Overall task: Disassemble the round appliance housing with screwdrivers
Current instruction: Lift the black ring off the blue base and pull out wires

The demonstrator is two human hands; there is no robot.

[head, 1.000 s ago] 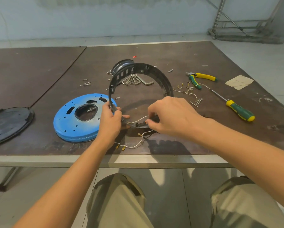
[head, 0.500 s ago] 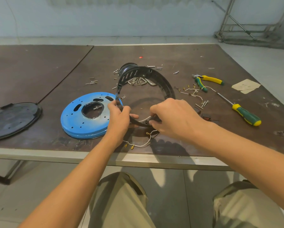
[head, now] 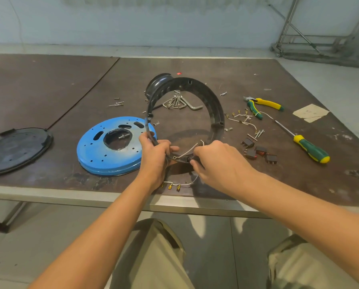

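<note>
Dark brown counter point(head: 195, 65) with a metal front edge fills most of the room's foreground, with a pale wall and a metal frame rack point(head: 311, 40) behind it. A person sits at the near edge in khaki trousers point(head: 153, 257), both bare forearms reaching forward.

The round black plastic ring housing point(head: 214, 105) is lifted up on edge near the middle of the counter, tilted, with a bulging black pod at its far left. The left grip point(head: 155, 157) is clenched round the ring's near left rim. The right grip point(head: 218, 163) has its fingertips curled onto the ring's lowest stretch, just beside the left one, where a thin white wire is fixed; whether it pinches the wire as well I cannot tell. More white wire with brass terminals point(head: 187, 184) trails under the hands near the counter's edge.

Left of the ring lies a blue metal disc with a round centre hole point(head: 95, 155), touching the ring's rim, and further left a flat black round cover point(head: 16, 149). A bunch of silver hex keys point(head: 180, 104) shows through the ring's opening. To the right are green-and-yellow pliers point(head: 261, 106), a green-and-yellow-handled screwdriver point(head: 310, 150) lying free, small black switch blocks point(head: 259, 151), loose short wires point(head: 240, 117), and a scrap of tan paper point(head: 310, 112). Scattered loose screws point(head: 117, 104) lie beyond the blue disc.
</note>
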